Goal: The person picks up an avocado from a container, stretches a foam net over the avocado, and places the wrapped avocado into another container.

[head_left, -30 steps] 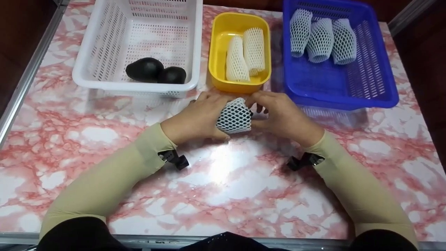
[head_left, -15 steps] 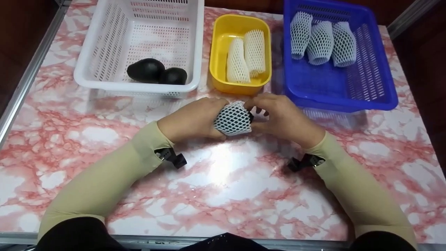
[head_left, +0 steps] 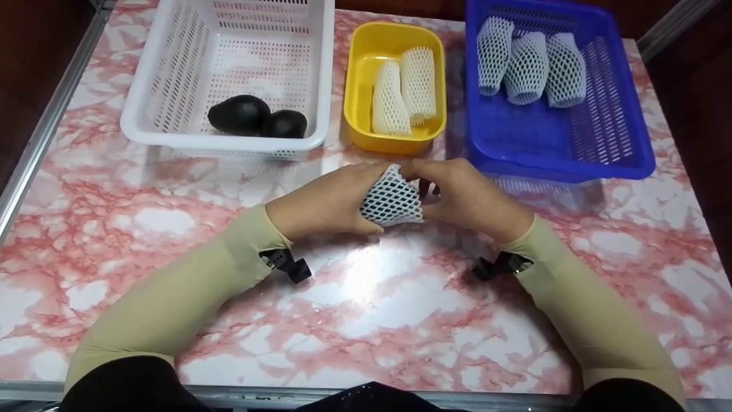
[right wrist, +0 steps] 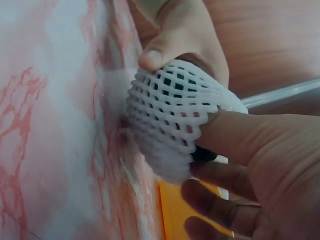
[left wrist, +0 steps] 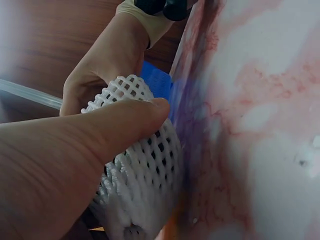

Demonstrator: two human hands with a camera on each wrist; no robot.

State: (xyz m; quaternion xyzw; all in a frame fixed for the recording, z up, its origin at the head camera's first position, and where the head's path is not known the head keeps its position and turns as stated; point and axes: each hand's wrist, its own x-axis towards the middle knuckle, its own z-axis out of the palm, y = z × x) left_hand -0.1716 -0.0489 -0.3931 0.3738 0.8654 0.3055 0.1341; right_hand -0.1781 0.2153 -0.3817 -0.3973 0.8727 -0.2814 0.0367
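My left hand (head_left: 337, 197) grips a dark avocado inside a white foam net sleeve (head_left: 392, 197), its thumb lying across the mesh in the left wrist view. On the sleeve's open right end, my right hand (head_left: 466, 197) pinches the edge, with the thumb tucked under the rim and the other fingers curled. Through the mesh and at that open end, the avocado (right wrist: 204, 154) shows black in the right wrist view. Most of the left fingers are hidden behind the sleeve. Both hands are just in front of the yellow bin (head_left: 394, 143).
Two black avocados (head_left: 239, 114) lie in the white basket (head_left: 223, 139) at back left. Flat foam net sleeves (head_left: 390, 100) lie in the yellow bin. Three net-covered pieces (head_left: 526, 68) sit in the blue basket (head_left: 560, 169) at back right. The marbled table (head_left: 366, 326) spreads in front.
The sleeve and left hand have shifted slightly right. The sleeve's open edge now reaches further right, covering the dark end visible half a second ago in the head view.
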